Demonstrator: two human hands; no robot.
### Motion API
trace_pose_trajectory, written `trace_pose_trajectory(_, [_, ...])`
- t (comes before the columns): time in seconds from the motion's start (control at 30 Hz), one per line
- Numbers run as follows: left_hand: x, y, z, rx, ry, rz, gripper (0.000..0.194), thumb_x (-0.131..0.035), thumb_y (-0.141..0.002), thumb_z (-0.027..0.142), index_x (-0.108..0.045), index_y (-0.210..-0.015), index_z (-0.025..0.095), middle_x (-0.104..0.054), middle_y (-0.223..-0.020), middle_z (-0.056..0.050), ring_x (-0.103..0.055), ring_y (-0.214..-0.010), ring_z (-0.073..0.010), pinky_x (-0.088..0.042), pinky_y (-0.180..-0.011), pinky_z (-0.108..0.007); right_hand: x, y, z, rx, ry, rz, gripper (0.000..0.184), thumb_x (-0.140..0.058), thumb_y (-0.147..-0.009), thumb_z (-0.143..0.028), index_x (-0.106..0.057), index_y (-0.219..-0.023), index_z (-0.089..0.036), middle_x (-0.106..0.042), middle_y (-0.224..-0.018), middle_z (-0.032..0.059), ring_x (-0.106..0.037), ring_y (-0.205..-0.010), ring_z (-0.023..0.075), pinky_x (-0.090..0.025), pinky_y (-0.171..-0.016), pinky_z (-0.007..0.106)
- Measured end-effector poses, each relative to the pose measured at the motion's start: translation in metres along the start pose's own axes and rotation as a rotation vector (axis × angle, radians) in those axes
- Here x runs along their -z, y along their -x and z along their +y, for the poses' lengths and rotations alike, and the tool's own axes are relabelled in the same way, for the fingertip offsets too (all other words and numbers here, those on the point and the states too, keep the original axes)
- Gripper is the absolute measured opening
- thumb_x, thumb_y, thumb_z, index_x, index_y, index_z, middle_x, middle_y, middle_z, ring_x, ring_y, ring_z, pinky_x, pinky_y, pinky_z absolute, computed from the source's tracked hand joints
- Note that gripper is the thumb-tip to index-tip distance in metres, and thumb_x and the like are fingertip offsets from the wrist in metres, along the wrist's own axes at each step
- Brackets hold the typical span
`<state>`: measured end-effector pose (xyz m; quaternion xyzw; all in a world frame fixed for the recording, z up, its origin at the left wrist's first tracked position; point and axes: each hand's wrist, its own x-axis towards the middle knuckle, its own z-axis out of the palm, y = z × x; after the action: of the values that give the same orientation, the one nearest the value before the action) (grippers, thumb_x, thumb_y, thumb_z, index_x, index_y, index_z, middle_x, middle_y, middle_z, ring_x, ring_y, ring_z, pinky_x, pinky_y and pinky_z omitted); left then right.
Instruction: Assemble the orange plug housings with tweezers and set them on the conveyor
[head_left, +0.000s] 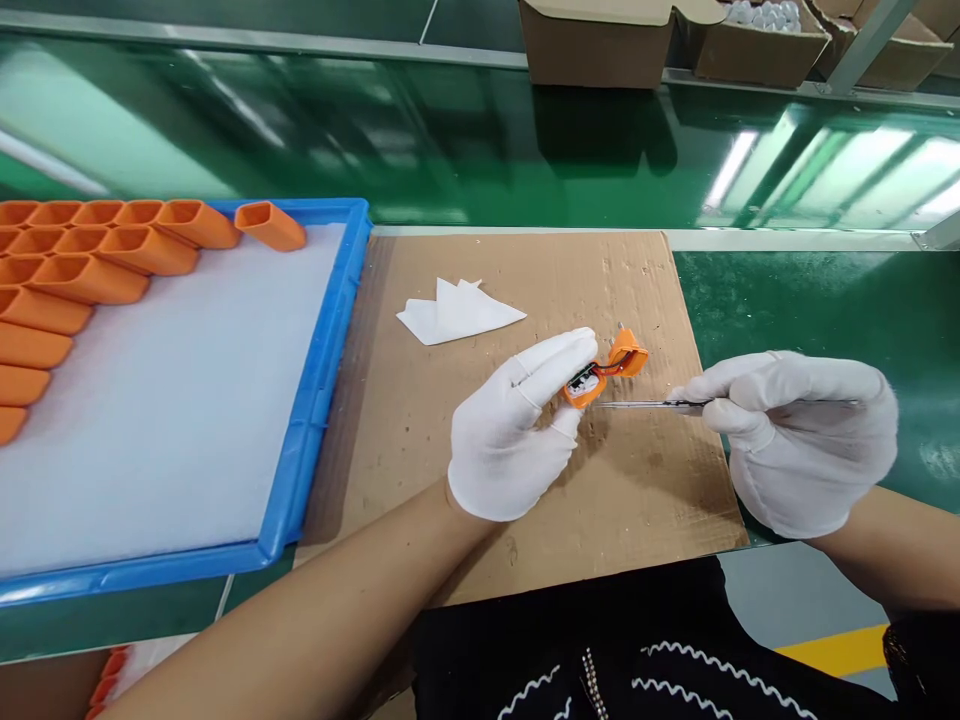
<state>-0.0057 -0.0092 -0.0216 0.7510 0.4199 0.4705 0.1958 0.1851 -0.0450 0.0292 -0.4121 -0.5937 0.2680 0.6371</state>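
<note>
My left hand (517, 430), in a white glove, grips an orange plastic housing (576, 396) with its open end facing right. Inside the opening show a green circuit board and something white. Dark and red wires run from it to an orange plug cap (628, 354) with metal pins, which hangs beside the fingers. Between the gloved thumb and fingers of my right hand (795, 430) is a slim pair of metal tweezers (645, 404). Their tip points left and meets the lower edge of the housing's opening, or lies just in front of it; I cannot tell which.
Under my hands lies a cardboard sheet (450, 480), with a folded white cloth or paper (461, 312) on it. At left, a blue tray (300, 440) holds several orange housings (97, 278). Cardboard boxes (600, 45) stand on the ledge at the back.
</note>
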Motion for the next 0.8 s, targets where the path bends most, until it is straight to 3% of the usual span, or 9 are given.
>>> trace_pose_trajectory(0.13, [0.0007,-0.0006,-0.0006,-0.075,-0.017,0.036,0.04,-0.063,-0.09,0.011,-0.067,-0.123,0.033,-0.075,-0.122,0.001,-0.074,-0.107,-0.0191,-0.063,-0.101,-0.04,-0.0044,0.0074,0.0022,-0.032,-0.062,0.087,0.017,-0.087,-0.075,-0.021,-0.072,-0.081,-0.027,-0.074,-0.072,-0.0031,-0.073,-0.066,0.016,-0.066,-0.062,0.03])
trace_pose_trajectory(0.33, [0.0011,-0.0005,0.0025,-0.029,-0.024,0.01,0.039,-0.062,-0.091,0.01,-0.067,-0.122,0.033,-0.074,-0.123,0.001,-0.072,-0.111,-0.0183,-0.061,-0.104,-0.039,-0.0002,0.0067,0.0054,-0.051,0.004,0.022,0.019,-0.087,-0.075,-0.029,-0.069,-0.072,-0.026,-0.072,-0.068,-0.0024,-0.073,-0.065,0.0174,-0.066,-0.06,0.032])
trace_pose_trajectory(0.43, [0.002,-0.0015,0.0059,-0.013,-0.043,-0.008,0.037,-0.061,-0.092,0.011,-0.069,-0.119,0.035,-0.075,-0.121,0.003,-0.072,-0.112,-0.0185,-0.063,-0.102,-0.039,0.0001,0.006,0.0039,-0.043,0.055,0.05,0.021,-0.087,-0.075,-0.031,-0.067,-0.07,-0.027,-0.071,-0.066,-0.0028,-0.072,-0.062,0.0175,-0.066,-0.059,0.033])
trace_pose_trajectory(0.57, [0.0032,-0.0022,0.0075,0.003,-0.066,-0.034,0.033,-0.059,-0.093,0.014,-0.07,-0.116,0.035,-0.076,-0.119,0.003,-0.072,-0.112,-0.018,-0.063,-0.101,-0.037,-0.0036,0.0071,0.002,-0.059,-0.001,0.11,0.019,-0.088,-0.073,-0.027,-0.069,-0.075,-0.027,-0.072,-0.069,-0.0032,-0.072,-0.061,0.0166,-0.066,-0.061,0.033])
trace_pose_trajectory(0.8, [0.0024,0.0011,0.0005,-0.052,-0.059,-0.015,0.041,-0.06,-0.089,0.006,-0.069,-0.118,0.033,-0.074,-0.123,0.001,-0.073,-0.109,-0.0197,-0.062,-0.102,-0.039,-0.0063,0.008,0.0036,-0.053,-0.095,0.076,0.016,-0.087,-0.075,-0.023,-0.073,-0.081,-0.027,-0.075,-0.074,-0.0034,-0.074,-0.065,0.0172,-0.068,-0.063,0.033])
